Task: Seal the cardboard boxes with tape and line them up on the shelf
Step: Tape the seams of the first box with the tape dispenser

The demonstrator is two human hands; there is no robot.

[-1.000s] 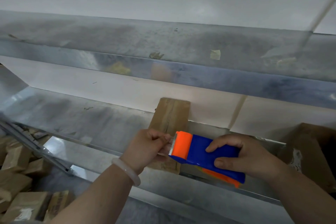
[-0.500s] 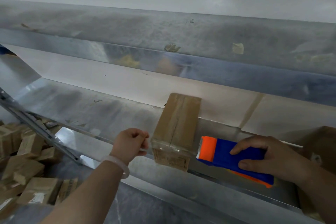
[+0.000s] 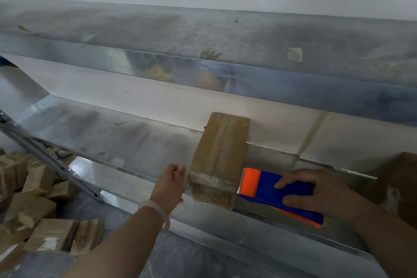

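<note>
The cardboard box lies lengthwise on the metal shelf, its near end at the front lip and clear tape along its top seam. Just right of it, the right hand grasps a blue-and-orange tape dispenser, its orange end at the box's near right corner. The left hand, released and holding nothing, hovers just left of the box. More boxes lie heaped on the floor, far left.
</note>
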